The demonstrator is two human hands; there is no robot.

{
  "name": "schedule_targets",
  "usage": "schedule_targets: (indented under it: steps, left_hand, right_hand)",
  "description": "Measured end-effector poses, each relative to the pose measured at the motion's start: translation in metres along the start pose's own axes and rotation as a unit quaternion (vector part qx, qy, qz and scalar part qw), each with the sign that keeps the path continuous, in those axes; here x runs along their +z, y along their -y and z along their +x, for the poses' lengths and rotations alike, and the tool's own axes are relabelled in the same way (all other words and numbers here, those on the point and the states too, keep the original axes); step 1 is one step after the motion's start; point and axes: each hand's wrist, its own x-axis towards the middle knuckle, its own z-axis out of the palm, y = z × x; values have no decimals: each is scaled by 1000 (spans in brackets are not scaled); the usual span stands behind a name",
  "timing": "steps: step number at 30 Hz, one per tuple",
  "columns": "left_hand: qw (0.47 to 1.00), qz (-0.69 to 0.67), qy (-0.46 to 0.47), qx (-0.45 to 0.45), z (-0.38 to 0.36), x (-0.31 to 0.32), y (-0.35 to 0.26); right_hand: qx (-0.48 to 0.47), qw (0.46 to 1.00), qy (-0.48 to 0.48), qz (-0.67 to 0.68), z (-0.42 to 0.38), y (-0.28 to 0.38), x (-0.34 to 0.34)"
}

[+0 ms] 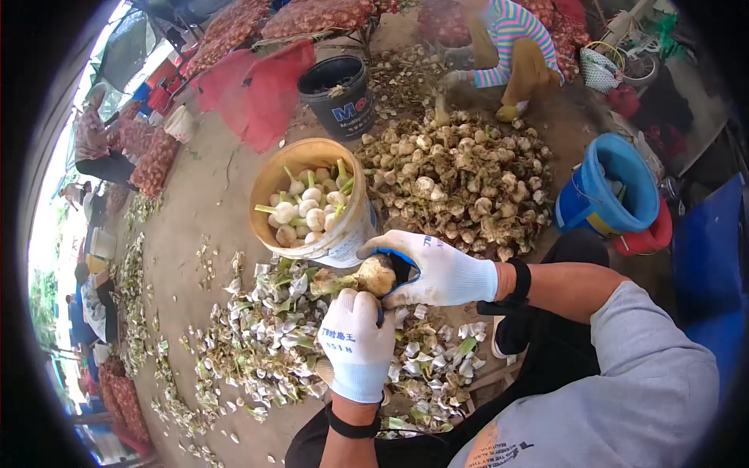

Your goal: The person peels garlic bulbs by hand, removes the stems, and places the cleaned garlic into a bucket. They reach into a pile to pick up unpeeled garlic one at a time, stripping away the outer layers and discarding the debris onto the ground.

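A garlic bulb [377,275] with brown, dirty skin and its stem pointing left is between my two gloved hands. My right hand [438,269], in a white glove with a dark blue palm, curls around the bulb from the right. From below, my left hand [355,335], gloved alike, has its fingers closed against the bulb at the stem side; its fingertips are partly hidden. Just beyond stands a cream bucket [261,168] holding cleaned white garlic bulbs [310,204] with short green stems. Peeled garlic skins [265,335] lie on the ground beneath my hands.
A heap of uncleaned garlic [460,183] lies beyond my right hand. A black bucket [335,101] stands behind the cream one, and a blue bucket [601,187] stands to the right. A person in a striped top [515,47] crouches behind the heap. Others sit at far left near filled red mesh sacks [152,160].
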Motion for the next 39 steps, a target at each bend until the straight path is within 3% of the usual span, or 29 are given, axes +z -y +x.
schedule_targets:
  steps: [5,7,10,12,14,16,18,20,23,26,28,31,34,35,38,39]
  left_hand:
    - [999,49,-17,6,3,-2,-7]
    - [997,65,-47,5,5,-6,-10]
    - [994,11,-86,-62,-1,-13,-8]
    - [951,-134,-82,-268,-4,-21,-11]
    - [847,-380,-103,-358,2,-18,-1]
    - [772,-504,-92,-376,3,-15,5]
    - [732,-562,-114,-366,4,-6,9]
    - [747,-550,-92,-362,5,-10,9]
    - [769,-529,-36,-357,7,-26,6]
    - [796,-497,-10,-347,5,-26,9]
    - [814,-474,-14,-336,4,-23,9]
    - [831,-451,-37,-323,3,-20,6]
    - [839,-424,-40,-339,0,-15,9]
    - [820,-453,-58,-346,-2,-9,14]
    - [804,-484,-76,-337,0,-5,14]
    - [807,-489,-78,-322,1,-5,12]
  right_hand:
    - [9,1000,-3,-15,5,6,-7]
    - [58,985,-44,158,6,5,-5]
    - [96,968,-49,226,10,2,-17]
    - [116,962,-63,240,9,-4,-17]
    - [81,982,-59,163,7,4,-15]
    - [56,981,-42,179,6,2,-4]
    - [31,991,-21,126,3,7,3]
    - [8,996,-8,85,4,11,4]
    - [73,981,25,178,5,5,5]
    - [165,895,21,414,3,-8,10]
    - [191,867,32,459,0,-8,11]
    - [282,783,48,553,-5,-16,14]
    - [271,781,69,558,-4,-13,13]
    - [271,781,68,558,-2,-9,13]
    - [248,827,13,505,4,1,12]
    - [170,906,1,388,4,-3,14]
